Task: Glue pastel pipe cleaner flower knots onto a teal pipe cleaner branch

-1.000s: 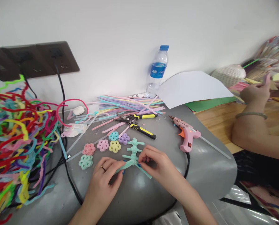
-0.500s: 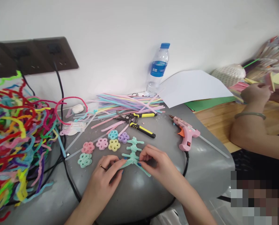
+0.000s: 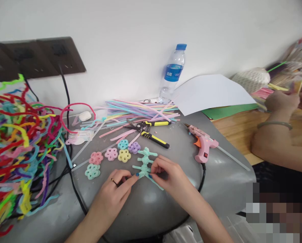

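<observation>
Between my hands, low over the grey table, is a mint-green pipe cleaner piece (image 3: 145, 161) with a knotted middle stem and short arms sticking out sideways. My left hand (image 3: 118, 189) pinches its lower left end between thumb and index finger; a ring is on one finger. My right hand (image 3: 167, 172) pinches the lower right side near the knot, and a loose strand slants down beneath its fingers. Just beyond my left hand lie several small pipe cleaner flowers, among them a yellow one (image 3: 124, 155), a purple one (image 3: 134, 147) and a mint one (image 3: 92, 171).
Pliers (image 3: 153, 135) with yellow-black handles lie beside pastel pipe cleaners (image 3: 138, 109). A pink glue gun (image 3: 204, 146) rests at right, its cord trailing forward. Colourful pipe cleaners (image 3: 16, 145) heap at left. A water bottle (image 3: 173, 72) stands by the wall. Another person's arm (image 3: 275, 135) is at right.
My left fingers have shifted slightly along the lower left strand, toward the knot. My right hand keeps its pinch. The other person's hands have moved a little to the right.
</observation>
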Motion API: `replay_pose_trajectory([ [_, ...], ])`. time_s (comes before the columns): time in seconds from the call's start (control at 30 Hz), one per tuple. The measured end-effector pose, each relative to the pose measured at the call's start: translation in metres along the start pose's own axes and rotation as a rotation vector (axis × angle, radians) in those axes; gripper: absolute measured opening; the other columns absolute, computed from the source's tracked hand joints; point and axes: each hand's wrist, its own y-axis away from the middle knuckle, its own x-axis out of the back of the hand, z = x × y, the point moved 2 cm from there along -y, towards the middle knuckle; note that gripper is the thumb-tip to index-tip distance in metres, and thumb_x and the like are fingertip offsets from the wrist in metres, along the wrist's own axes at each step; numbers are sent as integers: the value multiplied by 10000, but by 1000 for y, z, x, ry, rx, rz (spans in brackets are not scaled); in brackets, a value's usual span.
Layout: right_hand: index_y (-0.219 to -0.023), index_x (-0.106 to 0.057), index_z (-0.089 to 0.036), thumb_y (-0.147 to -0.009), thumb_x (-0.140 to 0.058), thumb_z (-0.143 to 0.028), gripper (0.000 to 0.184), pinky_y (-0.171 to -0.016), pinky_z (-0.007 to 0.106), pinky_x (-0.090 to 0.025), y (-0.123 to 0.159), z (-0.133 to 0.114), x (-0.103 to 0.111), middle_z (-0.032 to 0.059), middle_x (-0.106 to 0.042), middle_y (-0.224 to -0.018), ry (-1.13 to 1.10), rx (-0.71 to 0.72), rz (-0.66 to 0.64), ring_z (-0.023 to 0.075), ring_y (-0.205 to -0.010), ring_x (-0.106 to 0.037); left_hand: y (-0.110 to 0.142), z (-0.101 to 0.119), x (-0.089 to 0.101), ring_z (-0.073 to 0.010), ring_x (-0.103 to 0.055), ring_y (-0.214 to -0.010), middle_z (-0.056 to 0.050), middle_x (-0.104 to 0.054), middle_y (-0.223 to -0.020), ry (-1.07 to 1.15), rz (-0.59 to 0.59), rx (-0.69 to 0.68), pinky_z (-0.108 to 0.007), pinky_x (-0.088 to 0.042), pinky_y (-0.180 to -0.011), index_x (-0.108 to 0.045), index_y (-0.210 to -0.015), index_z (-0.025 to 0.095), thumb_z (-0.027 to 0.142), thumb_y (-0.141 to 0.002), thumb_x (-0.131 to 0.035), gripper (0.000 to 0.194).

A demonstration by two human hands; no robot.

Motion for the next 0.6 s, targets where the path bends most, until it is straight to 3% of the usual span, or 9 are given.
replay_pose_trajectory([
  [0.27, -722, -517, -216, -747, -557, 22, 243, -607, 211, -398, 1, 0, -1, -13, -528, -759, -1, 23, 19, 135, -673, -530, 5, -1, -3, -138, -576, -890, -71, -567, -1088, -21, -6, -9, -243, -504, -780, -626, -1205, 192, 14, -999, -415, 345],
  [0.6, -722, -516, -207, -782, -558, 14, 233, -628, 211, -405, 1, -4, -4, -5, -532, -771, 20, 12, 30, 141, -699, -539, 3, -1, -6, -176, -576, -954, -83, -575, -1095, -2, -47, 15, -278, -514, -837, -622, -1199, 178, 9, -975, -437, 337],
])
